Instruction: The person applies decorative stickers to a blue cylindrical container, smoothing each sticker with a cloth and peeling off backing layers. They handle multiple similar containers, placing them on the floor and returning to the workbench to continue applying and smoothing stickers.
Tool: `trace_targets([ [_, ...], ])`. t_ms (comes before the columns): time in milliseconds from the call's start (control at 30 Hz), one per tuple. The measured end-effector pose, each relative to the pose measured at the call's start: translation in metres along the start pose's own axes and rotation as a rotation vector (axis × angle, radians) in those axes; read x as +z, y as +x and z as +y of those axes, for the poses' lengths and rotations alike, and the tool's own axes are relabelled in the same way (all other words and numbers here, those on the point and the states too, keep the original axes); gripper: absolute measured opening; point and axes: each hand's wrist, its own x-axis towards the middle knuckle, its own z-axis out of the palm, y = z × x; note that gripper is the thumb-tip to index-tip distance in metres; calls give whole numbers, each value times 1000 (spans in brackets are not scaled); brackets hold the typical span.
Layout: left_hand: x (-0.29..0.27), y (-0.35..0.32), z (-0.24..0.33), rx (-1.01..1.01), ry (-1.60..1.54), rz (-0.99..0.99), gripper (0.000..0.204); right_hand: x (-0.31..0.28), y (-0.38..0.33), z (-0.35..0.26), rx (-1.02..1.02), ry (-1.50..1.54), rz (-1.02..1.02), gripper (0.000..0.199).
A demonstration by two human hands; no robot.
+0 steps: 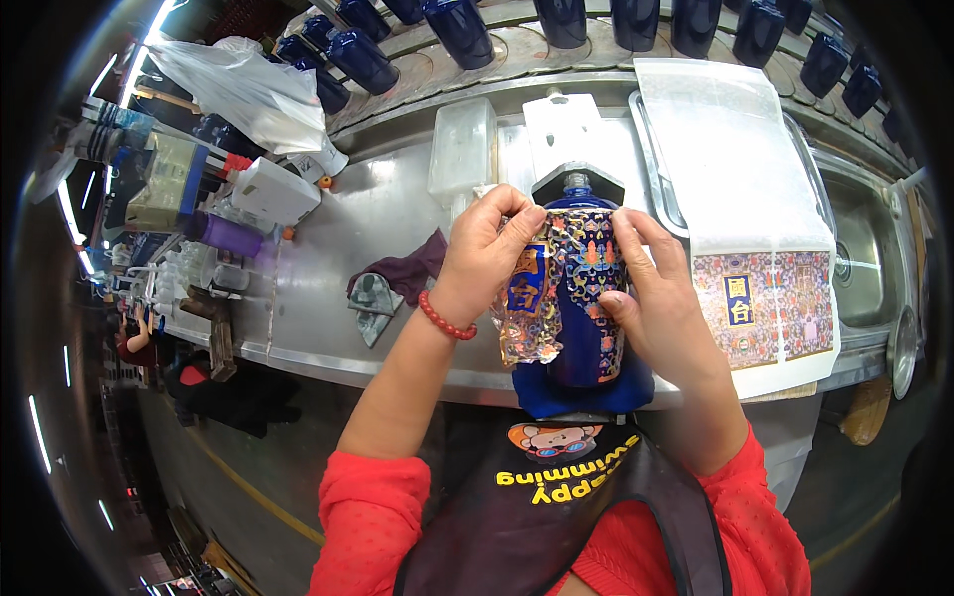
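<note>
A glossy dark blue bottle (579, 350) leans at the counter's near edge, its neck pointing away from me, with blue cloth (636, 387) under its base. A colourful patterned decal sheet (529, 336) lies partly against the bottle; its left part hangs loose and wrinkled. My left hand (475, 256) is closed, pinching the sheet's upper edge between thumb and fingers beside the bottle's shoulder. Around the bottle's right side curls my right hand (668, 310), thumb on the front and fingertips near the decal's upper right. Its far fingers are partly hidden.
Backing paper with more printed decals (760, 308) lies to the right, beside a metal sink (867, 243). A clear plastic box (462, 149) and dark cloths (397, 283) rest on the steel counter (318, 278). Several blue bottles (457, 30) stand on the conveyor (417, 89) behind.
</note>
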Motion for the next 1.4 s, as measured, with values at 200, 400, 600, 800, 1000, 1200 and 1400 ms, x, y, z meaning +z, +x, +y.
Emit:
trace_targets([
  [200, 2, 1, 15, 129, 171, -21, 19, 4, -3, 7, -31, -42, 5, 65],
  [400, 6, 1, 24, 530, 587, -26, 13, 4, -6, 9, -39, -19, 5, 62],
  [600, 5, -1, 22, 861, 860, -1, 14, 1, -3, 8, -19, 7, -6, 62],
  [800, 5, -5, 25, 971, 869, -63, 17, -2, -1, 10, -23, -1, -41, 62],
  [1000, 4, -18, 24, 1027, 913, -100, 23, -1, -3, 10, -18, 8, -22, 63],
  [1200, 2, -33, 18, 1036, 925, -137, 27, 1, -6, 12, -27, 29, -14, 61],
  [1400, 0, -45, 17, 1056, 960, -132, 27, 2, -6, 13, -35, 11, -3, 58],
])
